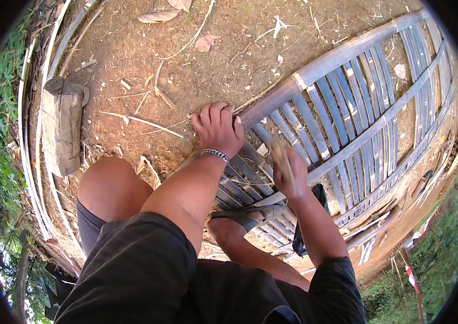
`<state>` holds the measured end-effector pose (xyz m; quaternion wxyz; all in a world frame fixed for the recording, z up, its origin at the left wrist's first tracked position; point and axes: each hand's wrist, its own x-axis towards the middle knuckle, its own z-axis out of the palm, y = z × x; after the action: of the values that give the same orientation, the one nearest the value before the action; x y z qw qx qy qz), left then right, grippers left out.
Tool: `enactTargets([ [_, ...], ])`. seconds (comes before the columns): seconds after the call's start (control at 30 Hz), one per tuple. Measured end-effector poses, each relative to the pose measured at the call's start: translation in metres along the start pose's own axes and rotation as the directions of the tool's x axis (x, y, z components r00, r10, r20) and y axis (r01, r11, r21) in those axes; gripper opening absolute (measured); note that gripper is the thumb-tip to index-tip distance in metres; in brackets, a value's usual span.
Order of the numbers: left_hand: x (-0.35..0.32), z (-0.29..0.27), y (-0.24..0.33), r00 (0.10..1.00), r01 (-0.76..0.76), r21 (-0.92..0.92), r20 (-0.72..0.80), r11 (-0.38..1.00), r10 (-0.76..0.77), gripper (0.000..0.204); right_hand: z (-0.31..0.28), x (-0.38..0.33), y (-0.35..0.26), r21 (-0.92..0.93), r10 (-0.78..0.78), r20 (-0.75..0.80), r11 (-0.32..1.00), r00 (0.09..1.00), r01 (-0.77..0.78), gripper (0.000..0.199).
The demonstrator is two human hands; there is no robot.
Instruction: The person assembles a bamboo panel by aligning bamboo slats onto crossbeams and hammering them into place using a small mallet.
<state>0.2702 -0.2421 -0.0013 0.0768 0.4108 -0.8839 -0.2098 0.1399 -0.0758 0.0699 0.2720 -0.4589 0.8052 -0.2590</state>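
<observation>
A bamboo lattice panel [342,116] of dark slats lies on the ground, stretching to the far right. Its thick edge pole [326,65] runs back toward me, and my left hand [219,128], with a chain bracelet at the wrist, is wrapped over this pole near its close end. To the right, above the slats, my right hand [292,174] is closed around a short, light-coloured piece of wood [280,157], slightly blurred. The wood's lower end is hidden in the fist. One sandalled foot [242,220] rests on the slats beneath my arms.
A cut log [62,127] stands at the left, beside long split bamboo strips [37,124]. Dry leaves [206,43] and wood chips litter the brown soil. Near my right forearm lies a black plastic-looking thing [299,240]. Green plants border both sides.
</observation>
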Motion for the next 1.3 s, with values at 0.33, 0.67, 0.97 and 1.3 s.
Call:
enactTargets([
  [0.33,0.001,0.001,-0.001,1.0,-0.018,0.012,-0.008,1.0,0.018,0.042,-0.002,-0.004,0.003,0.075,-0.138,-0.12,0.986,0.983,0.147,0.031],
  [0.67,0.001,-0.001,0.0,1.0,0.001,0.008,0.005,1.0,-0.001,0.04,-0.002,0.001,-0.01,0.013,0.081,-0.117,0.997,0.99,-0.08,0.022],
  [0.97,0.0,0.001,-0.002,0.999,-0.029,0.015,-0.018,0.999,0.029,0.039,0.046,-0.033,-0.046,0.711,0.58,0.055,0.549,0.813,-0.44,0.025],
  [1.3,-0.004,0.006,-0.005,1.0,-0.014,0.005,-0.007,1.0,0.014,0.04,0.103,-0.01,-0.076,0.897,0.63,0.262,0.12,0.731,-0.426,0.018],
])
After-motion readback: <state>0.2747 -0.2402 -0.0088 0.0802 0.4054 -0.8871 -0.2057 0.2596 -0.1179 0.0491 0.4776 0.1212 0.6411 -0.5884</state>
